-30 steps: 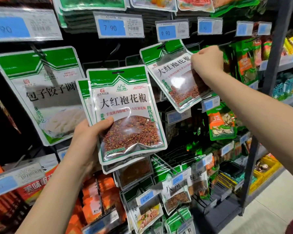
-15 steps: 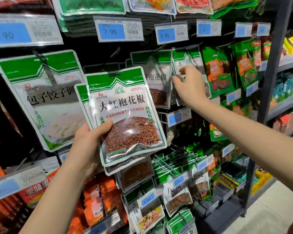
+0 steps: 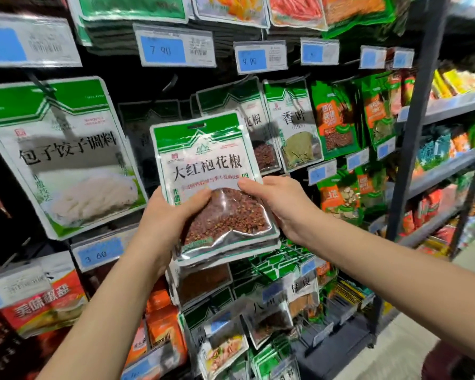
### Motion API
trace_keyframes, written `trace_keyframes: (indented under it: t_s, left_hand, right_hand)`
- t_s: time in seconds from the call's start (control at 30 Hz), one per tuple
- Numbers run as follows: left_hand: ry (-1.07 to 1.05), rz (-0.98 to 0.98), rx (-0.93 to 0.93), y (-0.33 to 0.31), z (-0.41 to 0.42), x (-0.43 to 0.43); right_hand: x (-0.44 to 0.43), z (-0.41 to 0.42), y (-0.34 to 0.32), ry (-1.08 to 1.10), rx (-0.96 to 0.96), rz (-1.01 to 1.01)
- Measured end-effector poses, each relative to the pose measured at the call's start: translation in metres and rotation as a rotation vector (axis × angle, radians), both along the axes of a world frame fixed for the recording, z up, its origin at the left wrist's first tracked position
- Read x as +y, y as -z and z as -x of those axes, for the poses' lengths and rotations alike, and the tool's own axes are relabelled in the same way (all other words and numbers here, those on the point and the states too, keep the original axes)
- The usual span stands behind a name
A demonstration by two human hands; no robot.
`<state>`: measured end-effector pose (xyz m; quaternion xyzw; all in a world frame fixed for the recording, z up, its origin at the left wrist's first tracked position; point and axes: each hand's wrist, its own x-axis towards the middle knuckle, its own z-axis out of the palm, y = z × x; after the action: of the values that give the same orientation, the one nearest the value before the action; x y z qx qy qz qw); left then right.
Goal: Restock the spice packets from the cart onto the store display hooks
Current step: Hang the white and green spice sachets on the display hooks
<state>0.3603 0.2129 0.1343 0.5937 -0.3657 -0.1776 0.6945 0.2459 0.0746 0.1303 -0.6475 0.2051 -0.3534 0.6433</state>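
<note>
A small stack of green-and-white spice packets (image 3: 209,165) with red peppercorns showing through a clear window is held up in front of the display. My left hand (image 3: 166,218) grips the stack's lower left edge, thumb across the front. My right hand (image 3: 279,204) grips its right edge, thumb on the front. Behind the stack, more packets of the same peppercorn (image 3: 247,116) hang on a display hook, partly hidden. A bay leaf packet (image 3: 294,127) hangs just right of them.
A large dumpling-seasoning packet (image 3: 63,154) hangs at left. Blue price tags (image 3: 176,48) line the hook ends above. Bare wire hooks (image 3: 280,259) jut out below the stack. A dark shelf upright (image 3: 412,133) stands at right, with stocked shelves and floor beyond.
My right hand left the hung packets at upper right and came down onto the stack's right edge. The stack shifted right, toward the middle. The packet it was hanging now hangs on the hook.
</note>
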Motion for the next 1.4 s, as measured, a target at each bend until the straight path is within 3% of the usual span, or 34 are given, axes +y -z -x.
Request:
trace_keyframes:
  t_s: [0.2, 0.4, 0.6, 1.4]
  left_hand:
    - [-0.086, 0.041, 0.116, 0.0, 0.0, -0.002]
    - [-0.215, 0.16, 0.088, -0.008, -0.01, 0.011]
    - [-0.206, 0.124, 0.109, -0.011, -0.016, 0.025]
    - [-0.163, 0.139, 0.168, -0.014, -0.012, 0.029]
  right_hand:
    - [-0.006, 0.004, -0.002, -0.137, 0.057, -0.129]
    - [-0.024, 0.018, -0.023, 0.188, 0.013, 0.014]
    - [-0.048, 0.024, -0.049, 0.344, -0.016, 0.085]
    - [-0.06, -0.001, -0.089, 0.442, 0.018, 0.188]
